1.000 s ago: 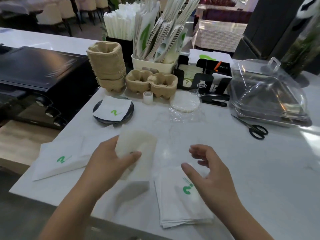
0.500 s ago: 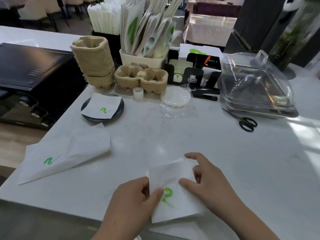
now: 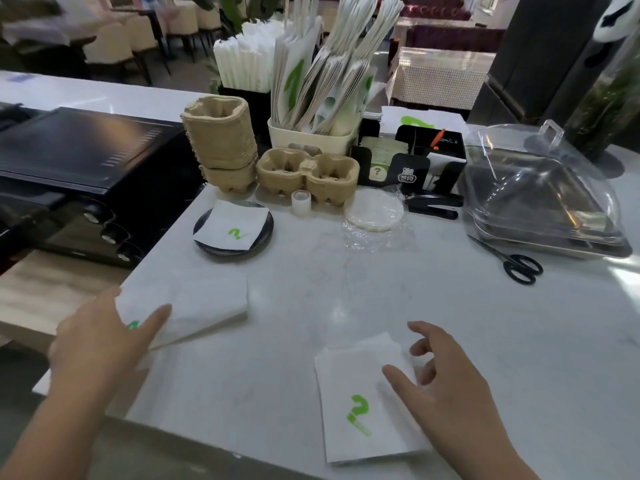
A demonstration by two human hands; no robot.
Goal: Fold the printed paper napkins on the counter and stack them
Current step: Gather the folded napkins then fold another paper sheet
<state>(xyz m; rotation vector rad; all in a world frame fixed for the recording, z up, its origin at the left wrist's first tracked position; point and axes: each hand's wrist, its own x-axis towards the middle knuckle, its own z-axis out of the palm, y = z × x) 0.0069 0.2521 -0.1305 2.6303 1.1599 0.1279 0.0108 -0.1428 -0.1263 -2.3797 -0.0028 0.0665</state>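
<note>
A stack of folded white napkins (image 3: 360,407) with a green question-mark print lies near the counter's front edge. My right hand (image 3: 446,386) hovers over its right side, fingers spread, thumb touching the top napkin. At the left edge of the counter lies a pile of larger unfolded napkins (image 3: 204,303). My left hand (image 3: 104,337) rests on that pile's near corner, fingers apart, partly covering its green print. A single napkin (image 3: 233,226) sits on a black plate (image 3: 263,237) further back.
Behind stand stacked pulp cup carriers (image 3: 221,143), a two-cup carrier (image 3: 308,174), a tub of paper sleeves (image 3: 311,133), a tape roll (image 3: 300,201), wrapped round papers (image 3: 374,209), a stapler (image 3: 433,204), scissors (image 3: 516,263) and a clear domed tray (image 3: 540,192). A black oven (image 3: 76,161) sits left.
The folded napkin has been laid on the stack and released. My left hand has moved left onto the unfolded pile, and my right hand has lifted off the stack.
</note>
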